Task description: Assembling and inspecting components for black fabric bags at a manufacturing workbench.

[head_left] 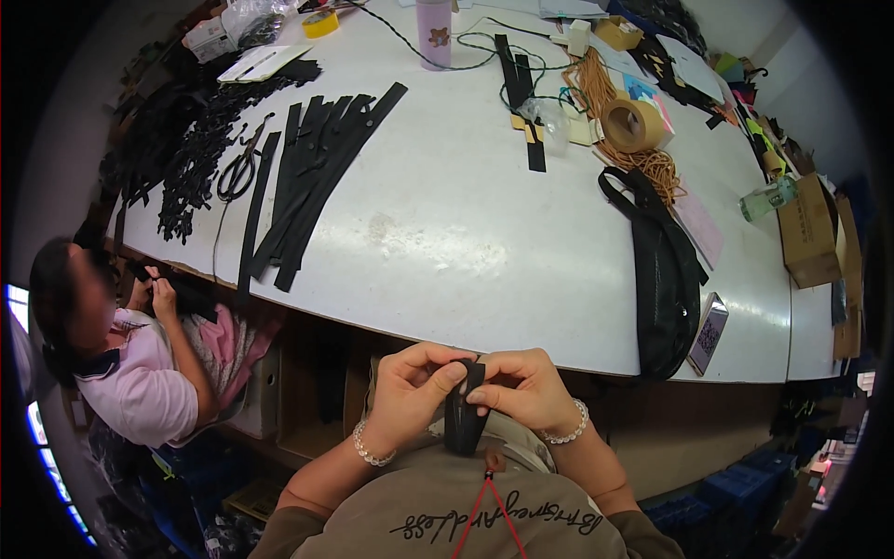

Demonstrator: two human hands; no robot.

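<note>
Just off the table's front edge, close to my body, both hands hold a black zipper strip, its lower part hanging in a loop. My left hand pinches the upper end between thumb and fingers. Right beside it my right hand grips the same end, the thumb pressed on the strip's face. Whatever small part lies between the fingertips is hidden. Several similar black zipper strips lie overlapping on the left of the table, and small dark sliders seem to sit on some of them.
Black-handled scissors and a heap of small black parts lie at the far left. A black bag, tan tape roll and orange cord occupy the right. A lilac bottle stands far back. A co-worker sits at left.
</note>
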